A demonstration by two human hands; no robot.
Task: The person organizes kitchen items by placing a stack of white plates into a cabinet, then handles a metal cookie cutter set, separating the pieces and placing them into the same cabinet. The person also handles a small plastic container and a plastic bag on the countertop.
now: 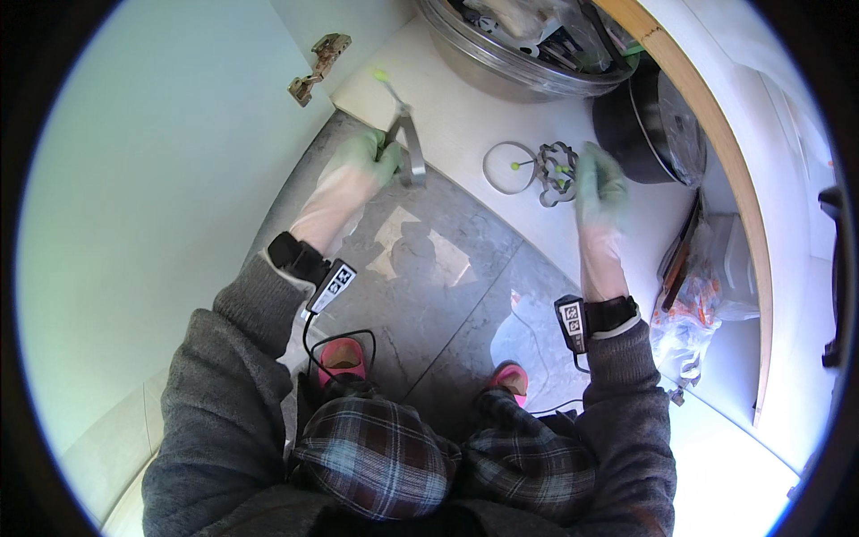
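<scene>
My left hand (371, 160), in a pale green glove, grips a metal egg ring (414, 151) with a green-tipped handle above the cabinet's front edge. On the white cabinet floor (463, 127) lie a round egg ring (485, 173) and several shaped metal rings (545, 153), overlapping, with green knobs on thin handles. My right hand (599, 184), gloved alike and blurred by motion, is just right of these shaped rings. Its fingers are curled, and I cannot tell whether it touches them.
A large steel basin (483, 60) full of utensils and plastic bags stands deeper inside. A dark pot (621, 134) is to the right, beside bagged items (691, 302). The open cabinet door (147, 201) with its hinge (321, 67) stands left. Grey tiles (443, 322) lie below.
</scene>
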